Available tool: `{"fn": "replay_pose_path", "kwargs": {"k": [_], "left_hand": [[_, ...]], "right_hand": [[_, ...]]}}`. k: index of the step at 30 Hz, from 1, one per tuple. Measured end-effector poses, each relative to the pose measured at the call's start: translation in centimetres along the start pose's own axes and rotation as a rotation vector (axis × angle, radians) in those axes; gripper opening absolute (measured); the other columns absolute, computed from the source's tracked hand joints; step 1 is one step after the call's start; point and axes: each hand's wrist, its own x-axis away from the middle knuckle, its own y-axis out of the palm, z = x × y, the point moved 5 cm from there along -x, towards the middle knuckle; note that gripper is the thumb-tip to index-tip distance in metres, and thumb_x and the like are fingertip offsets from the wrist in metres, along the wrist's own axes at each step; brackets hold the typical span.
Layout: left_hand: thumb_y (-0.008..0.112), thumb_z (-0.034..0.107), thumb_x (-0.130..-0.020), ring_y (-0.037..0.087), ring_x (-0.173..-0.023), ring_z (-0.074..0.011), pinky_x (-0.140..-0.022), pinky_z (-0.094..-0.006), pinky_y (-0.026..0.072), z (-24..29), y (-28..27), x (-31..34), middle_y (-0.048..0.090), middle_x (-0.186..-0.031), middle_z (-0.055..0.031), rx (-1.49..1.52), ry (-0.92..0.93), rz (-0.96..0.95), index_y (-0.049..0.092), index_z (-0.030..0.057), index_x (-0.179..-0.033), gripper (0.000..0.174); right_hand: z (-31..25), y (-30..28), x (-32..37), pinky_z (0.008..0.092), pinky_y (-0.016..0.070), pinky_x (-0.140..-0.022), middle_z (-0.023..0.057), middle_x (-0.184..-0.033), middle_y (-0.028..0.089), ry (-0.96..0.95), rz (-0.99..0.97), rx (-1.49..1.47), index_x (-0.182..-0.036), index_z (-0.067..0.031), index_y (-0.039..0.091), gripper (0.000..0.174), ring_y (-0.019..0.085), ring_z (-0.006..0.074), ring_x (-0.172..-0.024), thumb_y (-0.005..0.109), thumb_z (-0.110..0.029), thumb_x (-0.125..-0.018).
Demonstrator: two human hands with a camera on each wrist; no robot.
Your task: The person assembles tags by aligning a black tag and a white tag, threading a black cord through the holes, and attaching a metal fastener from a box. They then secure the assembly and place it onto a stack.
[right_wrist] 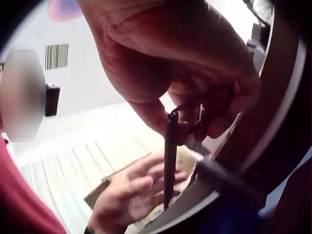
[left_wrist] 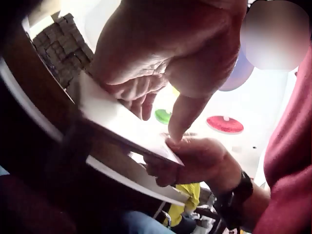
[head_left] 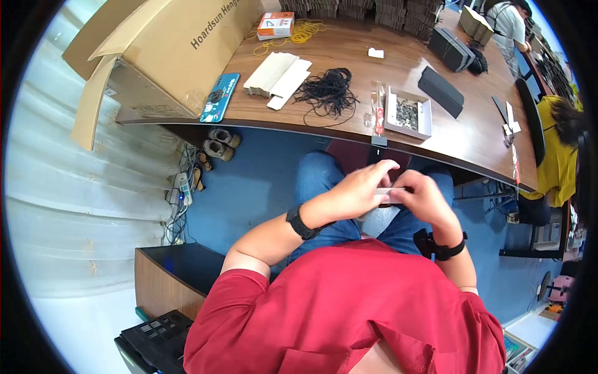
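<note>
"Right, where do we log the white card (head_left: 384,192)?"

"Over the lap, just off the near edge of the bench (head_left: 349,45), between the left hand (head_left: 355,194) and the right hand (head_left: 426,198). Tilted in our left wrist view."

"And the grip on each side?"

"Right: closed on the card, thumb and fingers pinching one end. We see a dark cord (right_wrist: 222,92) looped by its curled fingers. Left: open, fingers fairly straight against the card, thumb reaching towards the pinched end."

"Do we know if the cord is fixed to the card?"

"We cannot tell; shadow hides the join."

"Bench, left to right?"

"Large cardboard box (head_left: 177,53), flaps open. Blue phone (head_left: 219,98) beside it. Then a stack of pale cards (head_left: 271,73), with a heap of black cords (head_left: 328,88) next to it. We put the orange and white box (head_left: 275,25) farther back, yellow bands (head_left: 305,30) around it."

"Beyond the cords?"

"A shallow white tray (head_left: 426,118) of small parts, too small for us to name, and a dark flat stack (head_left: 441,92) near it. At far right we note a person in yellow (head_left: 550,149)."
</note>
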Motion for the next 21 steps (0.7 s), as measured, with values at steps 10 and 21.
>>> {"fn": "replay_pose_path", "kwargs": {"k": [10,21], "left_hand": [[0.073,0.020,-0.075,0.055,-0.094,-0.0318,-0.085,-0.0400,0.0448,-9.2,-17.9,3.0,0.060,-0.098,-0.0133,-0.898,-0.260,0.758,0.066,0.0024,-0.092,0.025],[0.061,0.020,-0.082,0.060,-0.074,-0.0358,-0.066,-0.0450,0.0480,-10.5,-19.4,1.3,0.062,-0.078,-0.0161,-1.041,-0.133,0.587,0.063,0.0039,-0.083,0.016]], "right_hand": [[15.9,-24.3,5.1,0.0316,0.0398,-0.090,0.0129,-0.118,0.057,0.265,1.082,0.079,-0.122,0.0013,0.054,0.051,0.054,0.0214,-0.105,0.062,-0.036,-0.088],[0.3,-7.1,-2.5,0.0410,0.0330,-0.103,0.0152,-0.122,0.053,-0.314,0.811,0.525,-0.114,-0.0049,0.057,0.039,0.047,0.0332,-0.117,0.063,-0.003,-0.075]]}}
